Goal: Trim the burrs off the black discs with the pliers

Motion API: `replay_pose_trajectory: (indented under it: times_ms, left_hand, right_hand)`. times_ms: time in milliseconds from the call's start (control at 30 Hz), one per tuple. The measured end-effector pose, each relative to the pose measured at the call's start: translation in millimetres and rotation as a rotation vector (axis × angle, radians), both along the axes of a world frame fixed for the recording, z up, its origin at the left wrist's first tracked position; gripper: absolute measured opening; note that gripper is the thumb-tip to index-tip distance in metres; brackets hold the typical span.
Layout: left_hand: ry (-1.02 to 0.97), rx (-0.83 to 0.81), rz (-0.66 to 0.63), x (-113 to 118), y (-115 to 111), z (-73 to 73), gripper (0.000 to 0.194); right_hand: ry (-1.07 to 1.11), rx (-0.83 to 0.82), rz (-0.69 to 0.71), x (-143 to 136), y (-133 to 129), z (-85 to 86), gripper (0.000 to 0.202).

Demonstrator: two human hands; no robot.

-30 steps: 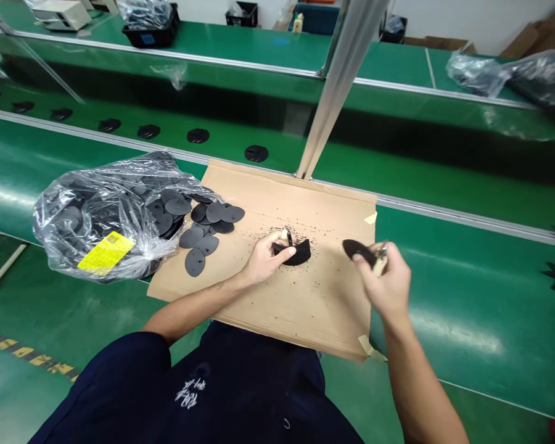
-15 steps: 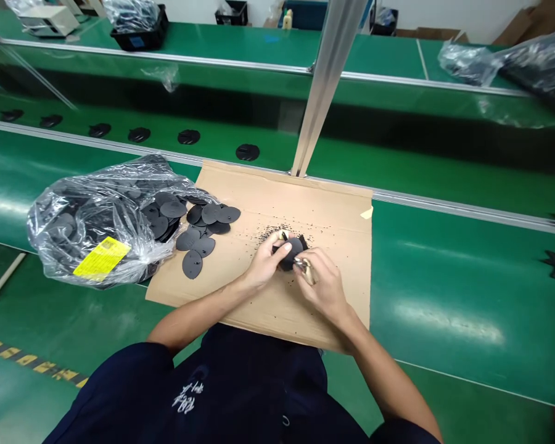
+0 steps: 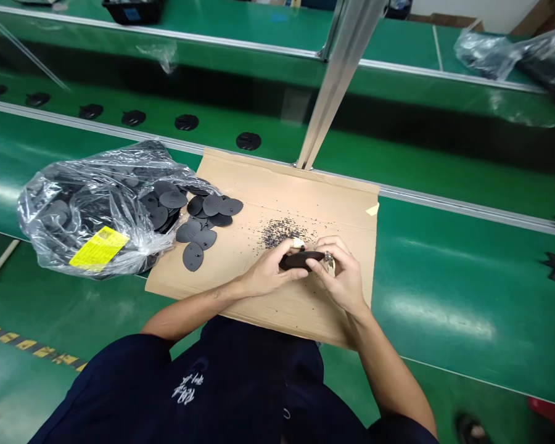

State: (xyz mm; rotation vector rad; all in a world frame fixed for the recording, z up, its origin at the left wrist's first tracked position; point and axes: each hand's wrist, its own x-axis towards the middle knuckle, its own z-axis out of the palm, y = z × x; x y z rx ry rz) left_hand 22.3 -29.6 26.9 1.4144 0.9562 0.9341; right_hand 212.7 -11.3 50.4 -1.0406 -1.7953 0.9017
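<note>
Thumb and fingers of the left hand (image 3: 277,268) form a closed grip on the left end of a black disc (image 3: 300,259), while the right hand (image 3: 345,277) is pinched shut on its other end, a small metal tool (image 3: 329,262) tucked in that grip. Whether a second piece sits behind the disc cannot be told.

The disc could slip or bend if the two grips press unevenly; the tool, so near the fingertips, could nick the skin or score the rim if it skids. Just beyond the left grip, black crumbs (image 3: 277,233) could cling to the disc or scatter across the cardboard sheet (image 3: 259,185) if a wrist sweeps through them.

Left of the grips, loose discs (image 3: 193,256) overlap near the sheet's edge, where a bumped sleeve or forearm could shove some off. Farther left, the plastic bag (image 3: 83,179) lies open on the surface (image 3: 444,277); beyond the rail is a row of black pieces (image 3: 248,141).

Half a second earlier, the disc's broad face was toward the camera; now it is tilted nearly edge-on. The loose discs look unchanged.
</note>
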Motion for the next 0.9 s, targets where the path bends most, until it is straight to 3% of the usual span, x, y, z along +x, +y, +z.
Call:
replay_pose_trajectory:
  times_ms: [133,300,433,500,700,900]
  left_hand:
    - [0.038,0.094,0.107,4,-7,3.7,0.035]
    - [0.059,0.308,0.175,4,-10,2.5,0.034]
    - [0.106,0.445,0.231,4,-11,0.6,0.034]
    - [0.096,0.449,0.229,4,-12,0.6,0.035]
    - [-0.047,0.240,0.162,5,-14,4.1,0.039]
    - [-0.104,0.331,0.200,9,-17,2.9,0.032]
  right_hand:
    - [0.068,0.076,-0.102,-10,-8,-6.4,0.011]
    - [0.050,0.192,-0.207,-16,-20,-12.8,0.013]
    - [0.046,0.240,-0.215,-14,-24,-10.8,0.012]
    - [0.062,0.248,-0.199,-13,-27,-7.4,0.009]
    - [0.095,0.210,-0.240,-15,-38,-4.8,0.004]
    - [0.141,0.119,-0.332,-26,-43,-14.3,0.007]
